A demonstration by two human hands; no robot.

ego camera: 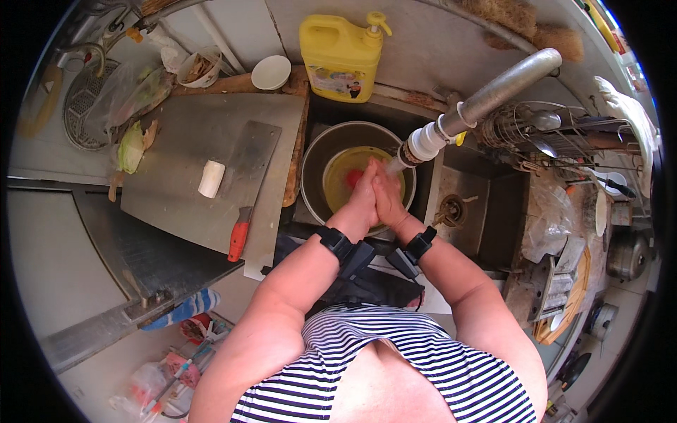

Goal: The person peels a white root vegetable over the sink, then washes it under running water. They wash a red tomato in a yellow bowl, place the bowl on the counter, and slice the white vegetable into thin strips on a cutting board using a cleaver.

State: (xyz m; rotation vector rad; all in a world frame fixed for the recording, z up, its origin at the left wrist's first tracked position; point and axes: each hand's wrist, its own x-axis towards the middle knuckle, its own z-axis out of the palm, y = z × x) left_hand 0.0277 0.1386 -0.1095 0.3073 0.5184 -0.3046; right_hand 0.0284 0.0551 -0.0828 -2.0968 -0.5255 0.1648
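My left hand (pixel 364 196) and my right hand (pixel 389 194) are pressed together, palm to palm, above a round metal pot (pixel 313 186) in the sink. Water runs from the white spout end (pixel 420 144) of a thick metal pipe, right beside my fingertips. Yellowish liquid (pixel 338 191) lies in the pot, with something red (pixel 353 177) in it, partly behind my hands. Whether anything is between my palms cannot be seen. On the metal-topped board to the left are a cleaver (pixel 256 158) with a red handle and a short white vegetable piece (pixel 211 179).
A yellow jug with a pump (pixel 341 61) stands behind the pot. A white bowl (pixel 271 73) and cabbage leaf (pixel 131 148) are at the left. Right of the pot are a second sink basin (pixel 460 182), a wire utensil rack (pixel 571 127) and a metal grater (pixel 558 291).
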